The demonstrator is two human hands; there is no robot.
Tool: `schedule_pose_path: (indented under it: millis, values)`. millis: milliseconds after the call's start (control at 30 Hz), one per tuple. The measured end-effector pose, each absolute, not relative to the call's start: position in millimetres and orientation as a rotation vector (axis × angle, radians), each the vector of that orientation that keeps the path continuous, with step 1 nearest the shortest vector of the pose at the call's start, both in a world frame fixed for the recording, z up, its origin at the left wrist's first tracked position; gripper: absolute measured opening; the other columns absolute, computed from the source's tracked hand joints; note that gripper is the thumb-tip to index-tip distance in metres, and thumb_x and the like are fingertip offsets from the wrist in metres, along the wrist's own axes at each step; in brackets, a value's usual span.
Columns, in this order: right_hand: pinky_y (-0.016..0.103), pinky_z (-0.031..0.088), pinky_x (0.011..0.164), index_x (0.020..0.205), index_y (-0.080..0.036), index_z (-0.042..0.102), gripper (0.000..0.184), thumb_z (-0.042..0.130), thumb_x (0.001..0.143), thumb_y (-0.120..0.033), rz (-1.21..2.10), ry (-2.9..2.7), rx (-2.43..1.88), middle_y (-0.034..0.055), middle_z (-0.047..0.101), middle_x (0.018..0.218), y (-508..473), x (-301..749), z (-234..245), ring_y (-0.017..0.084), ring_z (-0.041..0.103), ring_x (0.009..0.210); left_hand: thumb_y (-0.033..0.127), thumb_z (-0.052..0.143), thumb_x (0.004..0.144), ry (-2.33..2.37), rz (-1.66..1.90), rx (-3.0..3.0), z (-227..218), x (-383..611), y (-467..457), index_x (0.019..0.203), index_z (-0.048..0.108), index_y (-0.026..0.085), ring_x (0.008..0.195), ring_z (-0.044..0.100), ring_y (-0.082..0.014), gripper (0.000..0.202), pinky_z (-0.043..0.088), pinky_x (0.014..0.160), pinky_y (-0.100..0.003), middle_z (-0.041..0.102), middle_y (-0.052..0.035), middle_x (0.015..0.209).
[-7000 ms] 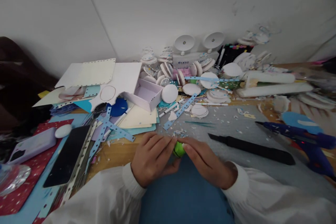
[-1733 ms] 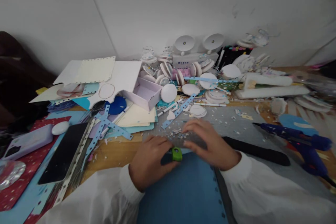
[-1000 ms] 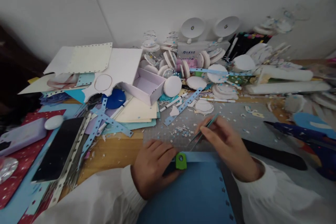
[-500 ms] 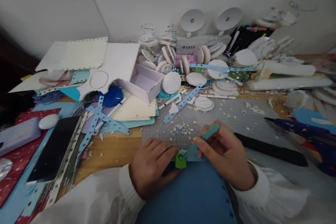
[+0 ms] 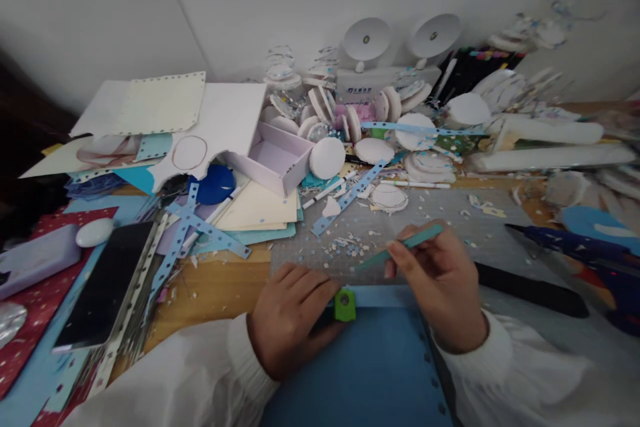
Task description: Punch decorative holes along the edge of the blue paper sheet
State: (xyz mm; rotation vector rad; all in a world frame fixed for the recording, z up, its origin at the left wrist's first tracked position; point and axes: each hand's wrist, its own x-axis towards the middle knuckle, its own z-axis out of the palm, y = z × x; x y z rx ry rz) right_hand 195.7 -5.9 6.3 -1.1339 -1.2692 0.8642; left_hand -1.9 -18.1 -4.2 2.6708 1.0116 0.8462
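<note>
My left hand (image 5: pixel 295 310) is closed around a small green craft paper punch (image 5: pixel 345 307), its fingers hiding the back of it. The punch sits at the upper edge of a blue sheet of paper (image 5: pixel 370 367) nearest me; holes run down the sheet's right side. To the right, my right hand (image 5: pixel 437 290) pinches teal tweezers (image 5: pixel 413 240). Their tips point left, above the mat and apart from the punch. Small punched paper bits (image 5: pixel 345 247) lie scattered just beyond my left hand.
A grey cutting mat (image 5: pixel 430 213) covers the table's middle. At the right are a black long tool (image 5: pixel 535 290) and a blue glue gun (image 5: pixel 575 243). White discs (image 5: pixel 327 158) crowd the back near a lilac box (image 5: pixel 280 167). A phone (image 5: pixel 105 287) lies left.
The tweezers have moved up and right, away from the punch, and tilted flatter. My left hand and the punch have stayed nearly still.
</note>
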Motion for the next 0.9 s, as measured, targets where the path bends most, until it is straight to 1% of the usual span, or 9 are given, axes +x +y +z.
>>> schedule_pose_path:
  millis: [67, 133, 233, 300, 433, 500, 667, 900]
  values:
    - [0.025, 0.053, 0.049, 0.08, -0.022, 0.051, 0.014, 0.064, 0.081, -0.028, 0.794, -1.292, -1.175, -0.0032, 0.057, 0.066, -0.3, 199.1, 0.7, 0.012, 0.06, 0.052, 0.032, 0.059, 0.084, 1.01, 0.848, 2.67, -4.6, -1.9, -18.3, 0.103, 0.06, 0.014, 0.077, 0.06, -0.0197, 0.026, 0.045, 0.067, -0.034, 0.069, -0.0074, 0.091]
    - [0.028, 0.056, 0.059, 0.084, -0.022, 0.052, 0.011, 0.061, 0.084, -0.028, 0.785, -1.376, -1.191, 0.0001, 0.061, 0.075, 3.3, 201.4, -5.5, 0.015, 0.064, 0.063, 0.032, 0.058, 0.084, 1.008, 0.842, 2.666, -4.6, -1.9, -18.4, 0.103, 0.06, 0.015, 0.077, 0.061, -0.0198, 0.026, 0.046, 0.067, -0.034, 0.069, -0.0076, 0.092]
    - [0.034, 0.055, 0.075, 0.094, -0.022, 0.053, 0.006, 0.054, 0.088, -0.024, 0.76, -1.579, -1.172, 0.0051, 0.065, 0.091, 3.5, 202.7, -11.0, 0.019, 0.065, 0.084, 0.034, 0.057, 0.085, 1.016, 0.806, 2.65, -4.1, -1.9, -18.1, 0.103, 0.059, 0.015, 0.08, 0.061, -0.0208, 0.027, 0.047, 0.068, -0.035, 0.069, -0.0084, 0.094]
    - [0.035, 0.054, 0.079, 0.098, -0.023, 0.052, 0.009, 0.053, 0.089, -0.023, 0.734, -1.673, -1.16, 0.0062, 0.065, 0.095, 1.5, 202.6, -11.3, 0.019, 0.064, 0.089, 0.034, 0.057, 0.085, 1.022, 0.775, 2.637, -3.8, -2.0, -17.7, 0.103, 0.059, 0.015, 0.084, 0.062, -0.0224, 0.026, 0.048, 0.071, -0.037, 0.069, -0.0092, 0.099]
    - [0.034, 0.056, 0.074, 0.096, -0.023, 0.052, 0.009, 0.055, 0.087, -0.023, 0.778, -1.617, -1.144, 0.0058, 0.066, 0.093, -2.9, 201.8, -8.9, 0.019, 0.066, 0.086, 0.035, 0.056, 0.085, 1.032, 0.727, 2.643, -4.5, -2.7, -17.0, 0.103, 0.059, 0.015, 0.097, 0.06, -0.0258, 0.027, 0.049, 0.079, -0.041, 0.066, -0.0115, 0.111]
    - [0.034, 0.057, 0.071, 0.095, -0.023, 0.052, 0.009, 0.056, 0.087, -0.022, 0.823, -1.546, -1.114, 0.0057, 0.066, 0.094, -4.1, 201.4, -8.1, 0.018, 0.066, 0.083, 0.036, 0.056, 0.085, 1.038, 0.723, 2.648, -5.0, -3.1, -17.0, 0.102, 0.059, 0.015, 0.101, 0.059, -0.027, 0.027, 0.05, 0.081, -0.043, 0.064, -0.0125, 0.113]
    - [0.035, 0.058, 0.07, 0.095, -0.023, 0.052, 0.009, 0.056, 0.087, -0.021, 0.856, -1.492, -1.076, 0.0053, 0.065, 0.093, -4.5, 200.4, -7.5, 0.018, 0.066, 0.084, 0.036, 0.058, 0.083, 1.056, 0.723, 2.636, -5.8, -3.4, -17.6, 0.101, 0.059, 0.015, 0.104, 0.057, -0.0291, 0.028, 0.05, 0.083, -0.046, 0.062, -0.0138, 0.115]
    - [0.035, 0.058, 0.071, 0.096, -0.023, 0.052, 0.011, 0.057, 0.087, -0.02, 0.85, -1.502, -1.082, 0.0053, 0.064, 0.095, -5.6, 202.0, -10.0, 0.018, 0.066, 0.084, 0.035, 0.06, 0.082, 1.049, 0.742, 2.643, -5.8, -3.1, -17.1, 0.102, 0.059, 0.015, 0.104, 0.057, -0.0276, 0.027, 0.049, 0.085, -0.044, 0.062, -0.0133, 0.116]
